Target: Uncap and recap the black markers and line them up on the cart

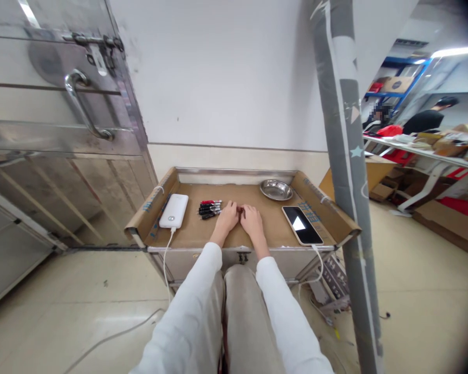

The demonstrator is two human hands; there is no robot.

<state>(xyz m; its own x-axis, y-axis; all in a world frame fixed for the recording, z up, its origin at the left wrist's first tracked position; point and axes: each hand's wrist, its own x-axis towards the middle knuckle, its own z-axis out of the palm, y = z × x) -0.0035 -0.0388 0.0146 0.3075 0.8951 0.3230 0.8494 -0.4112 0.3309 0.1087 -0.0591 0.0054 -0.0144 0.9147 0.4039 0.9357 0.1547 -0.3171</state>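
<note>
My left hand [228,216] and my right hand [251,219] rest side by side at the middle of the cardboard-lined table [195,236]. Their fingers are curled, with the fingertips meeting or nearly so. Whatever they may hold is hidden or too small to make out. Just left of my left hand lies a bundle of several pens [209,212], black with a red one at the far side. Beyond my right hand, toward the back right, sits a round shallow metal bowl [276,190].
A white power bank [174,210] with a cable lies at the left. At the right is a phone [302,225], also cabled. Cardboard side walls [327,208] flank the table. A grey wrapped pole [347,156] stands close right. Two people sit far right.
</note>
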